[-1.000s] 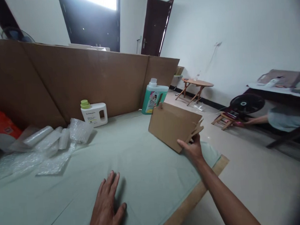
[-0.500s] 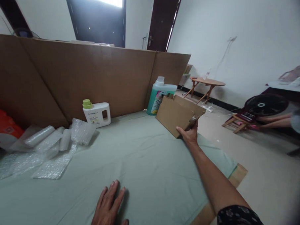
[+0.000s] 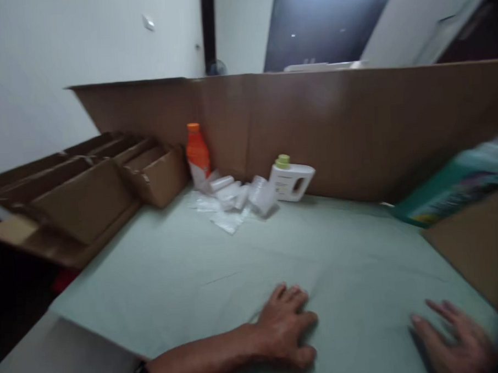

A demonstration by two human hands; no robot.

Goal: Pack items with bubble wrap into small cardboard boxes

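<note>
My left hand (image 3: 286,325) lies palm down on the pale green cloth (image 3: 186,266), fingers slightly apart, holding nothing. My right hand (image 3: 456,337) is blurred at the lower right, fingers spread over the cloth and empty. Just beyond it, at the right edge, sits a brown cardboard box (image 3: 480,250); the hand does not grip it. A green detergent bottle (image 3: 451,191) shows as a blur behind the box.
A tall cardboard screen (image 3: 353,116) runs along the back. In front of it stand a white bottle with a green cap (image 3: 292,179), an orange bottle (image 3: 197,153) and bubble wrap pieces (image 3: 233,201). Flattened and folded cartons (image 3: 84,188) are stacked at the left.
My view has swung to the left. My right hand has let go of the cardboard box, which now rests at the right, and has come down near the cloth. My left hand stays flat.
</note>
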